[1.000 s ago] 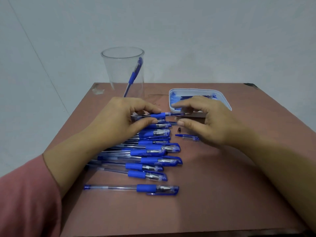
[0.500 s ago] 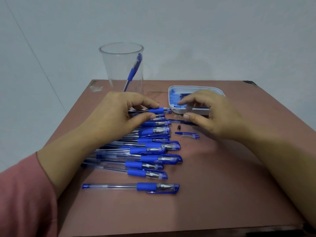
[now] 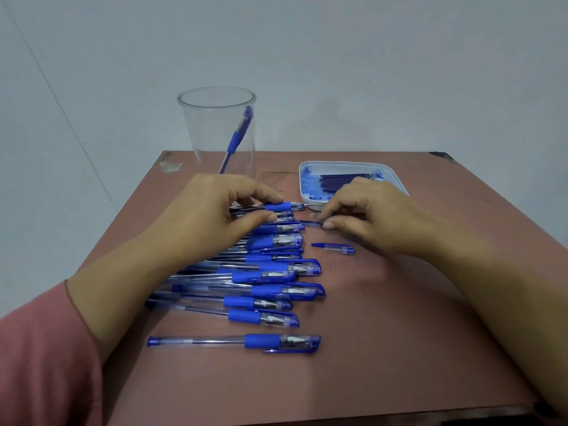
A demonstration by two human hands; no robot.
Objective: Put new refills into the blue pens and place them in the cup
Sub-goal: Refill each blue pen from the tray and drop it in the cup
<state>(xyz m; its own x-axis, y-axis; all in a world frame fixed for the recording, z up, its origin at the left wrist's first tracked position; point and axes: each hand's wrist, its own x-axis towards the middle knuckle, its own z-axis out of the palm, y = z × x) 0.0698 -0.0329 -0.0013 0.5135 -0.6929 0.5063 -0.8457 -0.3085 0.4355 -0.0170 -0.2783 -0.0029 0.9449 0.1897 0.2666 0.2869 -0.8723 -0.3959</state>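
Pen (image 3: pixel 278 206) held in L hand (image 3: pixel 212 216); R hand (image 3: pixel 372 215) pinches refill (image 3: pixel 309 222).

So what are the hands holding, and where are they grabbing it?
The left hand pinches an uncapped pen on its barrel, just behind the blue grip. The right hand pinches a thin dark refill, one end sticking out toward the pen.

A cup (image 3: pixel 216 130) stands at the table's (image 3: pixel 399 348) far left corner, with one pen (image 3: pixel 238 136) leaning inside. To its right along the far edge is a tray (image 3: pixel 396 179), seemingly holding refills (image 3: pixel 338 181). A row of pens (image 3: pixel 270 275) lies left of centre, with a cap (image 3: pixel 335 249) just to its right.
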